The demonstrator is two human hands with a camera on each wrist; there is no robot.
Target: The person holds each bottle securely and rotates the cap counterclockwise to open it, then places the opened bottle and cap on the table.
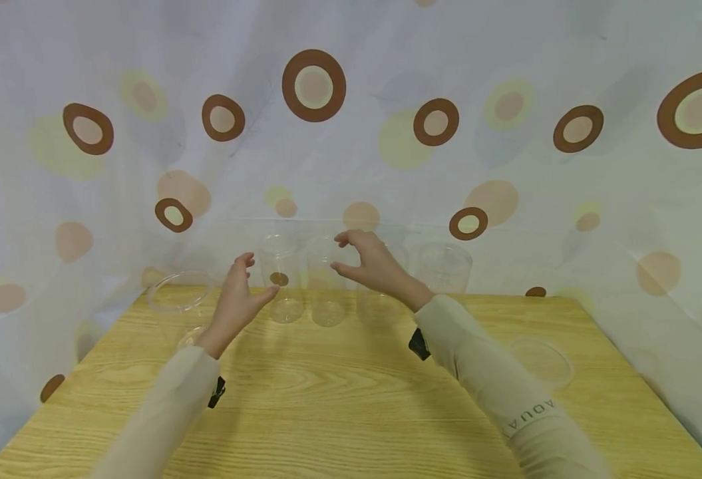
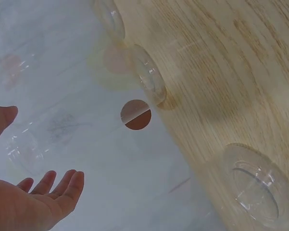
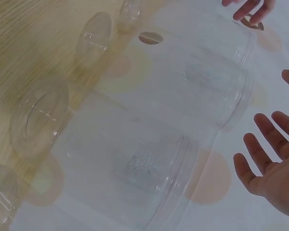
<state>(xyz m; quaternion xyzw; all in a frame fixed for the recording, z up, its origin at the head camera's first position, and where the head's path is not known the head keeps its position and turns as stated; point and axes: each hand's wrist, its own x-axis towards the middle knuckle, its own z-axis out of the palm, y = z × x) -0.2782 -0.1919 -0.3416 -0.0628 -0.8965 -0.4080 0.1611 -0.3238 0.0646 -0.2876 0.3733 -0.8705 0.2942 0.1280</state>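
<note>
Several clear plastic jars stand in a row at the table's back edge. My left hand (image 1: 238, 296) has its thumb and fingers spread beside a slim jar (image 1: 287, 309); the thumb overlaps that jar in the head view. My right hand (image 1: 377, 266) is raised over the middle of the row, fingers apart and slightly bent, with fingertips near the top of another slim jar (image 1: 327, 314). Behind its wrist stands a wider jar (image 1: 380, 313). In the right wrist view, the right hand (image 3: 279, 166) has nothing between thumb and fingers.
A wide jar (image 1: 178, 309) with a thick rim stands at the left, partly behind my left wrist. Another wide jar (image 1: 451, 266) stands at the right end. A clear round disc, like a lid (image 1: 543, 362), lies right of my sleeve. A patterned curtain (image 1: 351, 166) hangs behind the table (image 1: 327, 412).
</note>
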